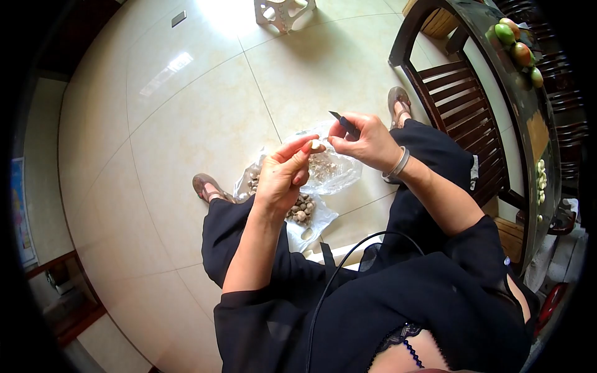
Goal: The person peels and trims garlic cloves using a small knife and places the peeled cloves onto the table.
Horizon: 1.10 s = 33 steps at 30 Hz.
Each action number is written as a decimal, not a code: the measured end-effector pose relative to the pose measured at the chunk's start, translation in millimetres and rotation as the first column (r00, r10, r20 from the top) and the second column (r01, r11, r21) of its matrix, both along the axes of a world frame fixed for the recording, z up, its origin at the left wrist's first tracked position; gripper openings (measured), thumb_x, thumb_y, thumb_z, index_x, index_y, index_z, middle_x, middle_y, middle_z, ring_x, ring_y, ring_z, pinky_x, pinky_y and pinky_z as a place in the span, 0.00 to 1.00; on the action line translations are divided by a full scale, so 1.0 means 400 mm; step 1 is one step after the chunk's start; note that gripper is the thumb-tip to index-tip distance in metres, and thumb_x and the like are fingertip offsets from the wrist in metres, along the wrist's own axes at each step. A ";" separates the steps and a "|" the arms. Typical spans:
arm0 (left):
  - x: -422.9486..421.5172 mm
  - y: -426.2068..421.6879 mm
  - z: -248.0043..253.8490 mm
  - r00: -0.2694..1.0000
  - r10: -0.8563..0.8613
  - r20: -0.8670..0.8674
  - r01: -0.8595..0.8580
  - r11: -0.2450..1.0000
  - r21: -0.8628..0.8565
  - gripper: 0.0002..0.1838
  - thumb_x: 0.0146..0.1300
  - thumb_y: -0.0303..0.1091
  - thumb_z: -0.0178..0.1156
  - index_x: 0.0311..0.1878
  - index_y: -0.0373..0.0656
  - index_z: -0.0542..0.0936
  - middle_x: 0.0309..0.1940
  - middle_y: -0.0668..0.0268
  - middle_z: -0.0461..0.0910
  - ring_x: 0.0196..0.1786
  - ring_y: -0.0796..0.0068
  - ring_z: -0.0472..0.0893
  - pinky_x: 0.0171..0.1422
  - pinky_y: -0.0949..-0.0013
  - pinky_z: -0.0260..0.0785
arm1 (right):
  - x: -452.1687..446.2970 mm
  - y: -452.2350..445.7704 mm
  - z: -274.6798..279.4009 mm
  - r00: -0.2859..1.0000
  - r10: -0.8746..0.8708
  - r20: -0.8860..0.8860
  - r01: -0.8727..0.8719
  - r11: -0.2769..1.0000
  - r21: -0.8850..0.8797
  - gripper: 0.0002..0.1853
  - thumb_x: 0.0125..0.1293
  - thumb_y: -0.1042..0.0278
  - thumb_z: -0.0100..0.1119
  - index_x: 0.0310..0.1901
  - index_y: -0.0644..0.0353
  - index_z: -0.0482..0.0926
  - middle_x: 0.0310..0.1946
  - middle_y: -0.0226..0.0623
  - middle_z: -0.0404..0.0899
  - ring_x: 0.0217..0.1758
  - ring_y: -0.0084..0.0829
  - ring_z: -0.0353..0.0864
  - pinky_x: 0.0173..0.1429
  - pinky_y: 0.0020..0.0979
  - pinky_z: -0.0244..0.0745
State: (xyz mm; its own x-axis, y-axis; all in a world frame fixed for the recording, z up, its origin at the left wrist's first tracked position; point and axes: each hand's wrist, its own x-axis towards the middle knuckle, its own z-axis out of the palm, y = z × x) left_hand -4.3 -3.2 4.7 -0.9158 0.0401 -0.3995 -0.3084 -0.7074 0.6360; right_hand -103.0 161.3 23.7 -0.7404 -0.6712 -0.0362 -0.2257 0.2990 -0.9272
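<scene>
My left hand (283, 174) is closed in a pinch, holding a small whitish piece with a brown side, which looks like a mushroom (316, 145), between thumb and fingertips. Close by on the right, my right hand (365, 142) is wrapped around a small dark knife (348, 127), its blade pointing up and left. That hand's thumb and fingertip come near the mushroom; whether they touch it I cannot tell. Beneath both hands, several brown round mushrooms (303, 210) lie in a white plastic bag (321, 217). Pale scraps (323, 165) rest on a clear plastic bag (350, 177).
A dark wooden chair (457, 93) stands to the right, by a dark table (533, 118) bearing several mangoes (521, 55) and several pale pieces (541, 180). Farther off on the tiled floor are a plastic stool (283, 13) and a phone-like object (179, 19). A black cable (339, 264) crosses my lap.
</scene>
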 end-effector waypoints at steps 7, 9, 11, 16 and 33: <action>0.000 -0.003 -0.005 0.996 0.049 0.070 -0.050 0.999 0.012 0.12 0.62 0.31 0.53 0.46 0.36 0.74 0.36 0.61 0.78 0.15 0.88 0.58 0.17 0.85 0.50 | 0.002 0.000 -0.004 0.997 0.053 0.051 -0.051 0.998 -0.034 0.06 0.54 0.71 0.58 0.29 0.64 0.73 0.21 0.25 0.71 0.24 0.12 0.68 0.28 0.16 0.64; 0.001 -0.004 -0.009 0.996 0.059 0.062 -0.061 0.998 0.034 0.11 0.62 0.32 0.52 0.44 0.36 0.74 0.34 0.62 0.77 0.15 0.88 0.58 0.17 0.85 0.50 | 0.003 0.000 -0.006 0.997 0.059 0.057 -0.056 0.997 -0.056 0.07 0.55 0.70 0.58 0.29 0.64 0.73 0.21 0.25 0.71 0.24 0.12 0.67 0.28 0.15 0.64; -0.002 -0.003 -0.011 0.994 0.056 0.090 -0.060 0.997 0.050 0.10 0.60 0.35 0.56 0.41 0.40 0.77 0.29 0.62 0.79 0.13 0.88 0.59 0.17 0.85 0.50 | 0.004 0.001 -0.001 0.985 0.059 0.162 -0.056 0.998 -0.022 0.08 0.57 0.68 0.59 0.28 0.63 0.72 0.22 0.24 0.71 0.24 0.11 0.66 0.27 0.15 0.63; -0.001 0.002 -0.008 0.992 0.079 0.097 -0.083 0.996 0.043 0.09 0.61 0.36 0.55 0.40 0.40 0.76 0.28 0.63 0.79 0.13 0.88 0.59 0.17 0.84 0.49 | 0.004 0.000 0.011 0.979 0.118 0.168 -0.115 0.993 -0.026 0.09 0.57 0.67 0.60 0.28 0.62 0.72 0.23 0.23 0.71 0.25 0.10 0.67 0.27 0.14 0.62; 0.002 0.002 -0.003 1.000 -0.009 0.012 0.006 0.982 0.189 0.09 0.62 0.37 0.53 0.38 0.40 0.74 0.23 0.67 0.74 0.13 0.87 0.60 0.17 0.83 0.50 | 0.022 -0.019 -0.008 0.921 0.168 -0.352 -0.134 0.984 0.120 0.23 0.61 0.46 0.48 0.28 0.62 0.67 0.20 0.45 0.71 0.25 0.45 0.73 0.27 0.38 0.67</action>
State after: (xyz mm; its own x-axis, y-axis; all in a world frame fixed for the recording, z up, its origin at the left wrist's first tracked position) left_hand -3.6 -2.5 3.4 -0.9101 0.1226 -0.3959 -0.3214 -0.8119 0.4873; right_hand -94.3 153.9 20.5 -0.6055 -0.7823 0.1463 -0.5873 0.3151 -0.7455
